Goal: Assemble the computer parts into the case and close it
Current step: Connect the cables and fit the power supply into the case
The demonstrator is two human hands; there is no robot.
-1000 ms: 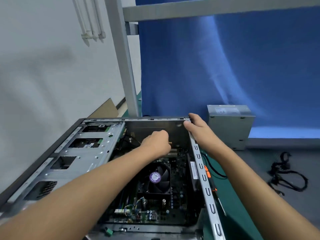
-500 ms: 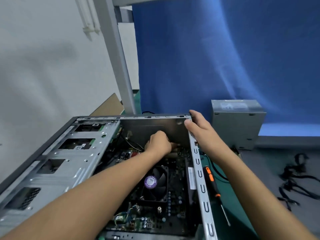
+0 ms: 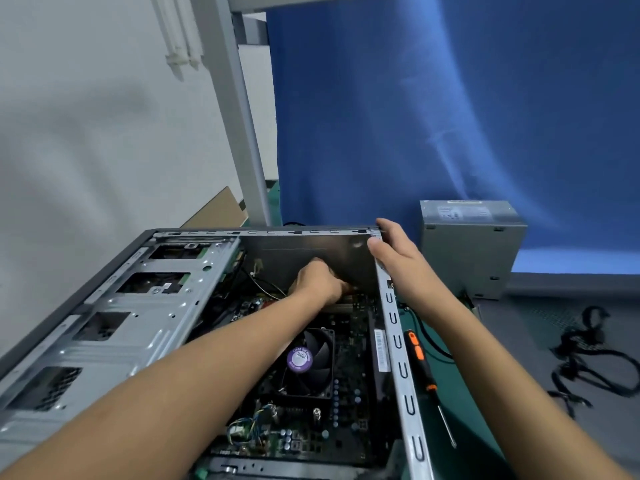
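Observation:
An open grey computer case (image 3: 114, 327) lies on its side in front of me, with the motherboard (image 3: 349, 407) and a black CPU fan (image 3: 306, 362) inside. My left hand (image 3: 317, 280) is deep in the case near its far wall, fingers curled on something I cannot make out. My right hand (image 3: 398, 252) grips the far right corner of the case rim. A grey power supply (image 3: 471, 244) stands outside the case, on the right.
An orange-and-black screwdriver (image 3: 424, 372) lies on the green mat just right of the case wall. A tangle of black cables (image 3: 592, 358) lies at the far right. A blue cloth backdrop and a grey metal post (image 3: 239, 116) stand behind the case.
My view has shifted, showing the screwdriver fully beside the case. My left hand has sunk a little lower inside the case. My right hand stays on the corner.

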